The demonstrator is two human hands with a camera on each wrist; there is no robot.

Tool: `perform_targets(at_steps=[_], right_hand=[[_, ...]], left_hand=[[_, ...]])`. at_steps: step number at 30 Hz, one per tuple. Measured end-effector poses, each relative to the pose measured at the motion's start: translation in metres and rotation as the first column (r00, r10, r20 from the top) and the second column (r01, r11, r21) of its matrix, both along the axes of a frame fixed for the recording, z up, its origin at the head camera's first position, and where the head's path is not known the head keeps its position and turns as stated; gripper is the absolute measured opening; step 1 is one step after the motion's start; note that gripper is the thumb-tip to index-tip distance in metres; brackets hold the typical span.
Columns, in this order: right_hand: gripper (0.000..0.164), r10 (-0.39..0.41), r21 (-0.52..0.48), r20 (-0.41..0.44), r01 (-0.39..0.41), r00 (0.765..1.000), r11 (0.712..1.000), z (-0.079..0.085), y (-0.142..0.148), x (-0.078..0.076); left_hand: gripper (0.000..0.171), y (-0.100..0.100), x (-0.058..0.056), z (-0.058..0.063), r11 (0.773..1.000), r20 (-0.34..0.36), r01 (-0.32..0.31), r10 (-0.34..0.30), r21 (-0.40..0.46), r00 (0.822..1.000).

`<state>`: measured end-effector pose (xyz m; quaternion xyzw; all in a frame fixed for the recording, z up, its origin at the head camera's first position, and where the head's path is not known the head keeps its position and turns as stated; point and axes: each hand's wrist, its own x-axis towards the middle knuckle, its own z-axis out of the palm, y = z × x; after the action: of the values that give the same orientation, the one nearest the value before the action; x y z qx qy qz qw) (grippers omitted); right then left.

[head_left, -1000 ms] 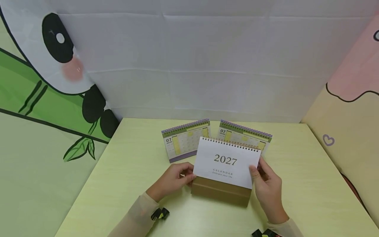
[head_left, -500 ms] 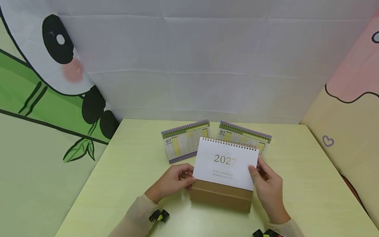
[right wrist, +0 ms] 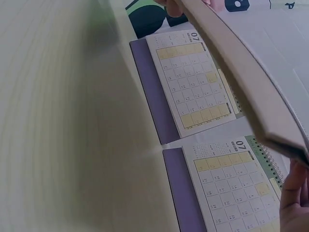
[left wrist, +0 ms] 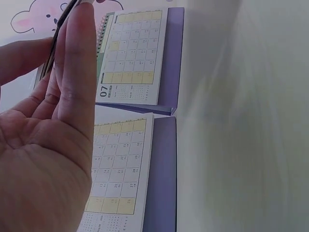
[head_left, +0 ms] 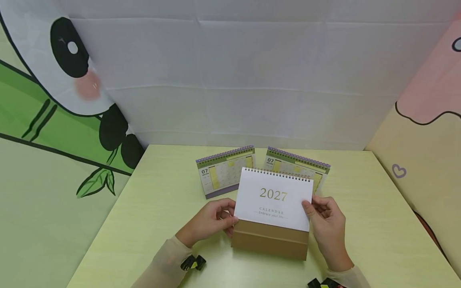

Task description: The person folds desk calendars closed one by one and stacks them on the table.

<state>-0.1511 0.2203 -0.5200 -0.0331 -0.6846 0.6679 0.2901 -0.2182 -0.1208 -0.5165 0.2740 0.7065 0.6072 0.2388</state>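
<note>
A white spiral-bound desk calendar (head_left: 273, 198) marked 2027, with a brown card base, is held between both hands in the head view. My left hand (head_left: 216, 218) pinches its left edge, thumb in front. On the opposite side, my right hand (head_left: 328, 228) grips the right edge with the thumb on the cover and the other fingers curled behind. In the right wrist view the calendar's brown base (right wrist: 236, 72) is seen edge-on, with part of the right hand (right wrist: 295, 195) at its near end. The left wrist view shows my left palm (left wrist: 48, 140) and fingers close up.
Two green-and-purple desk calendars stand behind, both on month 07: the left one (head_left: 225, 174) angled one way, the right one (head_left: 322, 170) partly covered by the held calendar. The pale yellow table (head_left: 155, 176) meets a white cloth backdrop (head_left: 252, 80) and printed side panels.
The 2027 calendar has turned slightly and its brown base has come a little lower, showing more of its front. My right fingers have slid down from near the top corner; the left hand barely moved.
</note>
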Motion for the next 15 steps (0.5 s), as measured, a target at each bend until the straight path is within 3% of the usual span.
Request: perform_targets(at_steps=[15], right_hand=[[0.024,-0.021,-0.034,0.028,0.022,0.999,0.999,0.0014,0.0001,0.0018]], left_hand=[[0.043,-0.0013,0.0027,0.0061,0.999,0.017,0.010,-0.010,0.033,1.000]])
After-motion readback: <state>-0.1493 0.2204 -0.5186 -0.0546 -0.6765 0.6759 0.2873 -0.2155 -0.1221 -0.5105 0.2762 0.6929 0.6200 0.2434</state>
